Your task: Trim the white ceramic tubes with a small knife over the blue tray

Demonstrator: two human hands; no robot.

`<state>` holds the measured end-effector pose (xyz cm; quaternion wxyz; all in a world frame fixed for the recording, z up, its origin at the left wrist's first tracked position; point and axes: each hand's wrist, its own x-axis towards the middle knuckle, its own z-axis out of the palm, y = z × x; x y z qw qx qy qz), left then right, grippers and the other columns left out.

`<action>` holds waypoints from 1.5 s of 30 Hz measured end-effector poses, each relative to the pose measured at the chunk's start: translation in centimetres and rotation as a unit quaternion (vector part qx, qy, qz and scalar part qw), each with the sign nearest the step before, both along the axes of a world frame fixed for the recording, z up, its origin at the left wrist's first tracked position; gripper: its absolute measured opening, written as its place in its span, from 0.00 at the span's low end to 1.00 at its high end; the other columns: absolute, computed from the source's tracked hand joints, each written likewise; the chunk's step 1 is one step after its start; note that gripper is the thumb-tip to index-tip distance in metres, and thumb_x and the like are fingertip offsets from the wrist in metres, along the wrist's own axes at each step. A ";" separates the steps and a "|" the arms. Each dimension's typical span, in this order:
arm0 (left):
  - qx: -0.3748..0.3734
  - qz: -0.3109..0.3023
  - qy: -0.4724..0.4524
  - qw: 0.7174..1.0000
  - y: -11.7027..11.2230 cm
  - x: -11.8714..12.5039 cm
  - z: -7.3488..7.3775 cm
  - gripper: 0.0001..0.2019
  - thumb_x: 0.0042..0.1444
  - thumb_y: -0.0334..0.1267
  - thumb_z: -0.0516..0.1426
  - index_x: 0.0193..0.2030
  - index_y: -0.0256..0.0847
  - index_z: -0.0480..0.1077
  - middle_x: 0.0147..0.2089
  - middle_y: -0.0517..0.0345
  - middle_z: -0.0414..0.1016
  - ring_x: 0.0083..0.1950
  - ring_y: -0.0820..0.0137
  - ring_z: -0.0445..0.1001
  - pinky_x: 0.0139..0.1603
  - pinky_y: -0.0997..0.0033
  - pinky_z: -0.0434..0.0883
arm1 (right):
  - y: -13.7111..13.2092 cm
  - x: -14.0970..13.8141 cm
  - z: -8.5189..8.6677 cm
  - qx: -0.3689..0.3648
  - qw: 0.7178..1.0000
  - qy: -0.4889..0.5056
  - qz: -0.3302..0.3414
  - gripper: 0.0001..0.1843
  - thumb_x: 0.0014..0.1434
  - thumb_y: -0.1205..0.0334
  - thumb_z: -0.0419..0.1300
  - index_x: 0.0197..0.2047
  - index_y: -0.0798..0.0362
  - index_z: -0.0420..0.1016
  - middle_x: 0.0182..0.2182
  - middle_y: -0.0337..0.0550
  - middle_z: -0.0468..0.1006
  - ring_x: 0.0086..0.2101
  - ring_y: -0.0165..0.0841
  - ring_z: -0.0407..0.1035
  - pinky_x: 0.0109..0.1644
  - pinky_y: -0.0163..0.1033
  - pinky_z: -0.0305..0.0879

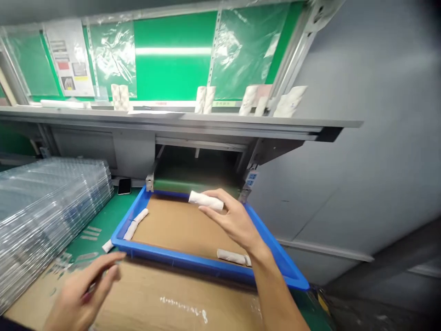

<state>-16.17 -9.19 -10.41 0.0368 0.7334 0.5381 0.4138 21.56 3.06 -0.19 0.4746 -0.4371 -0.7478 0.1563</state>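
Above the blue tray point(165, 257), my right hand point(234, 218) pinches a white roll point(206, 201) between thumb and fingers. The roll is short and cylindrical, with an uneven wrapped-looking surface; its right end is partly hidden by the fingers. My left hand point(86, 292), somewhat blurred, hovers over the cardboard near the tray's front left corner. Its thumb and index finger are apart, and I see nothing held in it. Along the left wall inside the tray lie white rolls point(136, 224) end to end. More white rolls point(231, 256) lie at the front right, partly behind my right forearm.
Stacked clear plastic trays point(51, 197) stand at left, near a phone point(124, 186). A cardboard sheet point(165, 299) lies in front of the blue tray. Behind it is a green conveyor belt point(196, 172). Overhead, a shelf point(193, 120) carries several upright white rolls point(206, 99).
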 end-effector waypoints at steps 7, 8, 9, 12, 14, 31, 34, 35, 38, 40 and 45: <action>-0.097 -0.215 -0.114 0.965 11.5 13.9 10.6 0.20 0.72 0.54 0.57 0.58 0.41 0.76 0.31 0.61 0.79 0.30 0.70 0.70 0.32 0.73 0.66 | -1.9 -0.8 1.0 0.051 0.997 0.008 0.053 0.12 0.66 0.52 0.72 0.49 0.46 0.83 0.43 0.42 0.83 0.43 0.39 0.78 0.48 0.39 0.71; -0.108 -0.244 -0.137 0.954 12.3 14.6 10.7 0.20 0.72 0.56 0.58 0.53 0.40 0.77 0.29 0.63 0.75 0.30 0.71 0.68 0.32 0.73 0.64 | -1.8 -0.8 0.9 0.043 0.997 0.025 0.057 0.13 0.65 0.51 0.73 0.50 0.46 0.83 0.44 0.42 0.83 0.44 0.39 0.78 0.48 0.39 0.72; -0.110 -0.269 -0.163 0.943 13.0 15.1 10.5 0.20 0.71 0.56 0.58 0.49 0.40 0.77 0.28 0.63 0.72 0.30 0.71 0.66 0.32 0.73 0.62 | -1.7 -0.7 0.9 0.026 0.996 0.052 0.064 0.15 0.65 0.50 0.72 0.52 0.45 0.82 0.45 0.42 0.83 0.43 0.38 0.78 0.48 0.40 0.73; -0.077 -0.305 -0.241 0.918 14.0 15.6 9.4 0.18 0.68 0.53 0.64 0.53 0.40 0.77 0.33 0.63 0.70 0.32 0.73 0.63 0.33 0.74 0.61 | -1.3 -0.4 0.5 -0.059 0.980 0.153 0.113 0.23 0.67 0.44 0.70 0.59 0.47 0.78 0.43 0.42 0.84 0.38 0.36 0.80 0.46 0.40 0.76; -0.056 -0.304 -0.268 0.913 14.1 15.4 8.9 0.18 0.66 0.50 0.66 0.57 0.42 0.77 0.35 0.63 0.69 0.31 0.74 0.60 0.32 0.75 0.60 | -1.2 -0.2 0.3 -0.099 0.967 0.186 0.141 0.24 0.68 0.43 0.69 0.59 0.48 0.76 0.40 0.41 0.85 0.37 0.35 0.81 0.46 0.39 0.77; -0.096 -0.330 -0.221 0.913 13.4 13.2 9.8 0.19 0.68 0.51 0.64 0.59 0.44 0.78 0.46 0.54 0.80 0.36 0.69 0.69 0.34 0.71 0.62 | -3.2 -1.7 0.4 -0.088 0.972 0.174 0.135 0.19 0.72 0.51 0.67 0.62 0.47 0.76 0.52 0.48 0.85 0.48 0.41 0.84 0.59 0.45 0.79; -0.089 -0.341 -0.217 0.910 13.3 13.2 10.0 0.18 0.68 0.50 0.64 0.59 0.45 0.79 0.47 0.54 0.82 0.38 0.68 0.73 0.35 0.71 0.64 | -3.5 -1.9 0.5 -0.081 0.966 0.190 0.153 0.17 0.73 0.52 0.65 0.62 0.46 0.77 0.51 0.48 0.86 0.46 0.39 0.83 0.57 0.45 0.81; -0.088 -0.343 -0.216 0.910 13.3 13.3 10.1 0.17 0.68 0.50 0.64 0.59 0.45 0.79 0.48 0.53 0.82 0.39 0.67 0.74 0.36 0.71 0.65 | -3.5 -1.9 0.6 -0.076 0.965 0.192 0.159 0.17 0.74 0.53 0.65 0.62 0.46 0.77 0.51 0.47 0.86 0.46 0.38 0.83 0.56 0.45 0.81; -0.084 -0.348 -0.215 0.909 13.3 13.4 10.2 0.17 0.69 0.49 0.63 0.59 0.45 0.78 0.50 0.53 0.83 0.41 0.66 0.76 0.37 0.71 0.67 | -3.6 -2.0 0.7 -0.064 0.965 0.192 0.167 0.16 0.74 0.55 0.64 0.62 0.46 0.78 0.49 0.46 0.86 0.45 0.37 0.82 0.55 0.42 0.81; -0.077 -0.348 -0.213 0.910 13.3 13.4 10.3 0.17 0.69 0.49 0.64 0.59 0.45 0.79 0.50 0.52 0.83 0.42 0.65 0.77 0.37 0.71 0.68 | -3.7 -2.0 0.8 -0.060 0.966 0.190 0.166 0.15 0.75 0.55 0.63 0.62 0.47 0.79 0.47 0.46 0.86 0.44 0.37 0.82 0.54 0.42 0.81; -0.057 -0.341 -0.209 0.915 13.4 13.3 10.1 0.17 0.69 0.50 0.64 0.58 0.45 0.80 0.49 0.53 0.84 0.42 0.66 0.78 0.38 0.72 0.70 | -4.0 -2.0 1.3 -0.049 0.965 0.189 0.177 0.16 0.75 0.52 0.62 0.61 0.46 0.80 0.46 0.46 0.85 0.43 0.37 0.81 0.52 0.41 0.81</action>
